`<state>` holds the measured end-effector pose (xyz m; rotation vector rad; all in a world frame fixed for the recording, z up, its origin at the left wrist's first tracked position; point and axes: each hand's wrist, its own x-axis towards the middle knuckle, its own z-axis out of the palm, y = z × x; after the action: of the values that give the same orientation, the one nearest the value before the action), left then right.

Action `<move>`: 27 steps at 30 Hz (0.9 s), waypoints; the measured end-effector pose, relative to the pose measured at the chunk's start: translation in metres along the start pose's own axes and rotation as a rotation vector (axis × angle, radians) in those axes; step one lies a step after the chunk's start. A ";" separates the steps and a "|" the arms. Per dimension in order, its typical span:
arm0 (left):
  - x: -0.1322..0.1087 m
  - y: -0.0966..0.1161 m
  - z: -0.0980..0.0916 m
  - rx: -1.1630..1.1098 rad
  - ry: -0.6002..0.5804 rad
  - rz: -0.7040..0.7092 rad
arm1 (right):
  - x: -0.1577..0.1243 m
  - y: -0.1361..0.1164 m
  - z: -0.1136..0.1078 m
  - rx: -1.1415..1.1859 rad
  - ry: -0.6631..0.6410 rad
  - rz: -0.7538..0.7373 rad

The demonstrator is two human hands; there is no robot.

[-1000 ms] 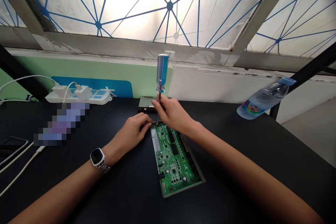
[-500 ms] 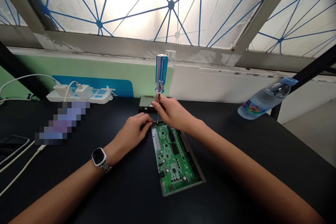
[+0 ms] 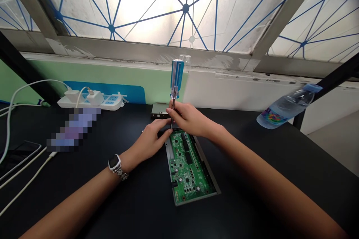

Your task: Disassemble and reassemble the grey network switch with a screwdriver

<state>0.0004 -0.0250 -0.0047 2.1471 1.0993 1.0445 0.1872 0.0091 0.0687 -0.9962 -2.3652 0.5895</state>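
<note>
My right hand is shut on the metal shaft of a screwdriver with a clear blue handle, which stands almost upright. Its tip is hidden behind my fingers, close to the far end of a green circuit board. The board lies flat in a grey metal chassis tray. My left hand is curled beside the shaft, with its fingertips at the board's far left corner. Whether those fingers pinch something small is hidden. A wristwatch sits on my left wrist.
Everything lies on a black table. A small metal box stands behind the board. A power strip with plugged-in chargers, a pixelated object, a phone and white cables lie left. A water bottle lies right.
My left hand has moved right and forward, closer to the screwdriver shaft and my right hand. The screwdriver stays upright in my right hand. The whole view has shifted slightly.
</note>
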 end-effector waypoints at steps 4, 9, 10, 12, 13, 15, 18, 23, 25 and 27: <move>0.006 0.007 0.010 -0.154 0.058 -0.057 | -0.001 -0.004 -0.005 -0.003 -0.008 0.033; 0.008 0.007 0.010 -0.184 0.120 -0.093 | 0.000 -0.012 -0.006 0.078 0.242 0.019; 0.007 0.008 0.010 -0.185 0.126 -0.099 | 0.001 -0.014 -0.005 0.091 0.331 0.007; 0.007 0.009 0.011 -0.184 0.138 -0.103 | 0.003 -0.018 -0.003 0.076 0.476 -0.008; 0.007 0.010 0.011 -0.184 0.143 -0.103 | 0.004 -0.019 -0.002 0.053 0.521 -0.013; 0.008 0.012 0.011 -0.186 0.142 -0.104 | 0.005 -0.021 -0.001 0.000 0.566 -0.020; 0.009 0.012 0.006 -0.149 0.113 -0.093 | 0.005 -0.022 0.000 -0.085 0.591 -0.014; 0.008 0.001 -0.008 0.136 -0.009 0.049 | 0.002 -0.026 -0.005 -0.274 0.588 0.008; 0.008 -0.006 -0.012 0.205 -0.085 0.088 | 0.002 -0.028 -0.007 -0.320 0.539 0.013; 0.008 -0.012 -0.013 0.229 -0.141 0.116 | 0.002 -0.029 -0.008 -0.316 0.482 0.005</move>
<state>-0.0124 -0.0103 -0.0024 2.4502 1.0830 0.8344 0.1756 -0.0064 0.0923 -1.1283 -2.0496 -0.0362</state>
